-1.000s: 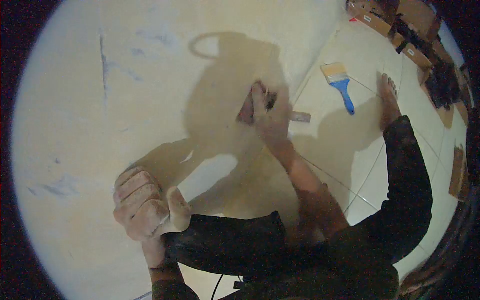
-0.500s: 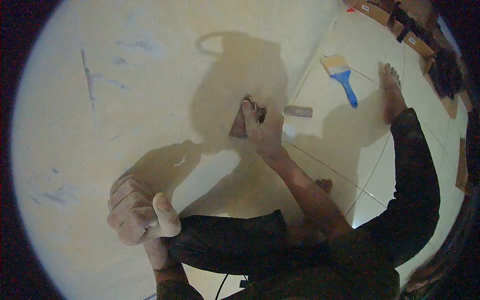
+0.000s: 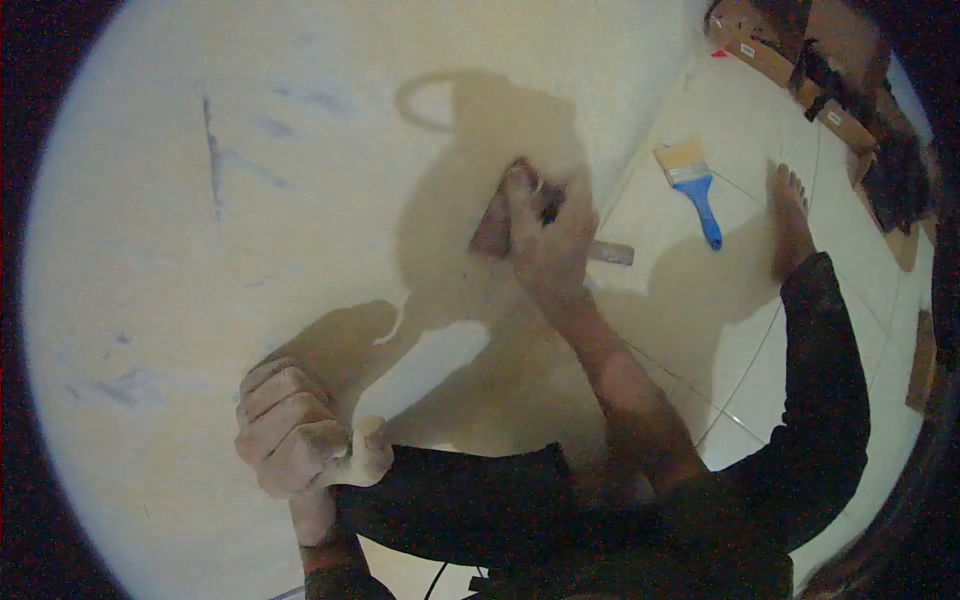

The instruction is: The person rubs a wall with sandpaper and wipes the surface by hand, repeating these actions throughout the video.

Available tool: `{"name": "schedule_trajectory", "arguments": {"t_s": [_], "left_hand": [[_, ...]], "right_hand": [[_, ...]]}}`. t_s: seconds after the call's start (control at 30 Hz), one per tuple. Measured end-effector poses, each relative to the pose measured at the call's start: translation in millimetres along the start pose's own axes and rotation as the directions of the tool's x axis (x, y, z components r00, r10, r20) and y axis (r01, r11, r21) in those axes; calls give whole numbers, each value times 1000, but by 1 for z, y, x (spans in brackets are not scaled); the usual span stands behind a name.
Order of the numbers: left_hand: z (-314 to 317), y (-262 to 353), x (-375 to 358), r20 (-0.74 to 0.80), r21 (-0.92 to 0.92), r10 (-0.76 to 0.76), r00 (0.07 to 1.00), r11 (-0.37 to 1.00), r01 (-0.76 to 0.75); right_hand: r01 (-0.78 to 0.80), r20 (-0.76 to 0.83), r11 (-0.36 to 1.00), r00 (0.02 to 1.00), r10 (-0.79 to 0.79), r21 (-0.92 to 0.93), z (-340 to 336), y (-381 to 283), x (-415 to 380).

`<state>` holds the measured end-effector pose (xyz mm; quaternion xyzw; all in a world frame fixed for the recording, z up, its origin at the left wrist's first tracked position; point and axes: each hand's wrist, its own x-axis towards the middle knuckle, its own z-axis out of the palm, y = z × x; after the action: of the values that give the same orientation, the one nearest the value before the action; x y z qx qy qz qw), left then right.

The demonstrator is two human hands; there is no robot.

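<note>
My right hand [image 3: 555,235] presses a brown piece of sandpaper [image 3: 490,232] flat against the pale wall [image 3: 330,220], the thumb lying over it. Part of the sheet is hidden under the fingers. My left hand [image 3: 300,430], pale with dust, is closed in a fist in front of the wall at the lower left. Its thumb sticks out to the side, and nothing shows between the fingers. Just right of my right hand, a small flat grey-brown block [image 3: 614,253] lies on the floor. A wide paintbrush [image 3: 697,195] with a blue handle rests farther right.
Grey smudges and a dark vertical scratch [image 3: 212,150] mark the wall. Cardboard boxes [image 3: 770,62] with dark items line the upper right. My bare foot [image 3: 789,215] is on the tiled floor [image 3: 745,380] beside the brush. Shadows fall across wall and floor.
The view has shifted slightly, so the brush and block appear lower. My right hand with the sandpaper has moved a little up along the wall. The left fist has turned slightly.
</note>
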<state>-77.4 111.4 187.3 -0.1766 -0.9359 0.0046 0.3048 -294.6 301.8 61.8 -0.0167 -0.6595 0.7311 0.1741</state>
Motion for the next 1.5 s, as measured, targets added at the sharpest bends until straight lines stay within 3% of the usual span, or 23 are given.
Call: {"name": "schedule_trajectory", "arguments": {"t_s": [0.1,0.17,0.23,0.33,0.4,0.43,0.5,0.53,0.57,0.63,0.67,0.77,0.87,0.97,1.03,1.1,1.17,1.27,1.33,1.4,1.5], "left_hand": [[-4,-1,1,-6,-12,7,1000,1000,-7],[-4,-3,3,-16,-25,21,1000,999,-22],[-5,-4,11,-42,-65,54,998,996,-57],[4,5,36,-108,-208,133,985,966,-154],[19,13,61,-114,-370,196,974,902,-225],[24,20,72,-85,-436,229,970,867,-243],[30,35,84,152,-536,278,949,830,-157],[30,41,88,279,-564,296,914,820,-94],[32,43,90,355,-597,272,894,802,-7],[40,43,82,516,-639,223,827,743,198],[41,45,83,511,-644,233,827,741,189],[45,44,84,493,-632,225,840,756,169],[46,45,81,479,-573,187,857,807,144],[49,47,77,470,-554,169,866,820,141],[49,48,76,492,-557,135,860,808,191],[53,46,77,470,-556,161,868,817,150],[52,44,79,460,-555,162,873,820,140],[50,45,82,468,-557,161,869,817,149],[48,45,83,498,-560,190,846,815,146],[50,44,82,461,-565,196,866,817,116],[48,44,86,443,-567,169,880,813,130]], "right_hand": [[-117,83,979,988,132,-168,-9,-15,12],[136,-46,990,989,-138,-36,12,19,-18],[84,97,996,992,-82,-21,6,24,-50],[129,32,990,991,-128,-50,4,6,-20],[71,16,997,997,-70,-28,2,-8,0],[46,5,999,999,-46,-10,0,-12,6],[105,55,991,993,-101,-79,2,5,-24],[136,75,985,989,-129,-109,5,16,-42],[153,144,988,978,-149,-19,5,15,-54],[279,169,957,950,-262,-86,5,26,-54],[341,182,933,931,-318,-117,3,29,-48],[88,-11,991,996,-89,-97,-2,12,6],[55,48,998,997,-55,5,1,21,-25],[298,98,954,949,-301,45,3,26,-58],[190,125,978,976,-178,-92,1,30,-42],[79,132,989,989,-62,-122,-2,20,-30],[-45,132,998,990,50,-41,2,8,-26],[255,99,965,963,-249,-53,11,27,-66],[281,91,957,957,-275,-65,9,33,-65],[-30,117,994,992,42,-105,3,15,-40],[71,36,997,997,-70,-43,-2,2,-4]]}}
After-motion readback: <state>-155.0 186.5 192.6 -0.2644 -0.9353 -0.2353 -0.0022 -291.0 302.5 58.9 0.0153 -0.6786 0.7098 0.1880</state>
